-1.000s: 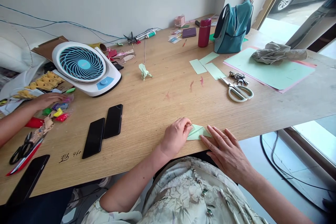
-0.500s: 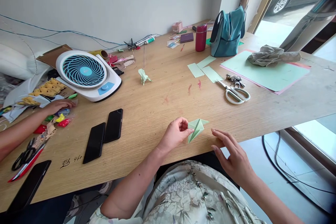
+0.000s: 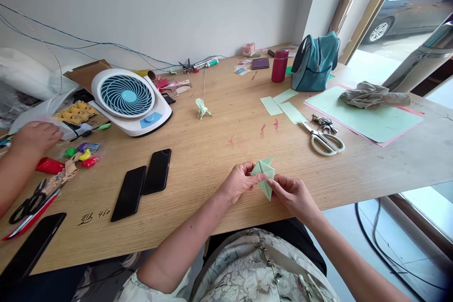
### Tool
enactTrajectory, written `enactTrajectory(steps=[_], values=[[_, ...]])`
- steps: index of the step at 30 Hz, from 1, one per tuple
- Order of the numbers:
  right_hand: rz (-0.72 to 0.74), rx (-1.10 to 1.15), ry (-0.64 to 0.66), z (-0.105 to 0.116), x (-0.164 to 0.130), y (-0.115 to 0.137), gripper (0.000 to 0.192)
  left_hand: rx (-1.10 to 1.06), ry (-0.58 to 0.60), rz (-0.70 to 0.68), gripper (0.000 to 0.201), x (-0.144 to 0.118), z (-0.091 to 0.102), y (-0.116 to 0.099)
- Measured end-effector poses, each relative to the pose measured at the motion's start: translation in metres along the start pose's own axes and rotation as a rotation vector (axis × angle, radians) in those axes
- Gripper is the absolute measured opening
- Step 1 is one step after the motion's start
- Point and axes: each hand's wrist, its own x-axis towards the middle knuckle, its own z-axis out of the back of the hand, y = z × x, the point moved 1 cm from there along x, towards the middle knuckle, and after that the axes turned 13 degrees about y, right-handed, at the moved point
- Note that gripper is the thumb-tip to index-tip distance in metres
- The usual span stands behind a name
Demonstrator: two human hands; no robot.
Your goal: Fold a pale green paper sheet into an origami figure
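Note:
A folded pale green paper piece (image 3: 264, 173) is held just above the wooden table (image 3: 212, 151), near its front edge. My left hand (image 3: 240, 180) pinches its left corner between thumb and fingers. My right hand (image 3: 292, 194) grips its lower right point from below. The paper stands tilted with its tip pointing down. A finished green paper figure (image 3: 202, 108) stands farther back on the table.
Two black phones (image 3: 143, 183) lie left of my hands, a third phone (image 3: 33, 247) at the front left. White scissors (image 3: 323, 140), keys, green paper sheets (image 3: 368, 111), a teal bag (image 3: 313, 62), a red bottle (image 3: 279, 65) and a fan (image 3: 129, 99) stand behind. Another person's hand (image 3: 33, 137) works at far left.
My left hand lifted the folded paper off the table and turned it. My right hand left the tabletop and took hold of the paper's lower point. The other person's hand drew back leftward.

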Motion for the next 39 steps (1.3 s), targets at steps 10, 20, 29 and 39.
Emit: enactTrajectory(steps=[10, 20, 29, 39], values=[[0.008, 0.02, 0.078, 0.004, 0.016, 0.007, 0.048, 0.076, -0.036, -0.108, 0.042, 0.018, 0.014, -0.011], [-0.035, -0.024, 0.091, 0.0, 0.022, 0.006, 0.047, 0.06, -0.081, -0.108, 0.041, 0.015, 0.02, -0.002], [-0.037, -0.03, 0.061, -0.003, 0.022, 0.003, 0.049, 0.093, -0.013, -0.152, 0.042, 0.011, 0.023, -0.003], [-0.089, 0.136, 0.176, 0.005, 0.016, 0.015, 0.058, 0.04, -0.112, -0.132, 0.042, 0.012, 0.03, -0.001]])
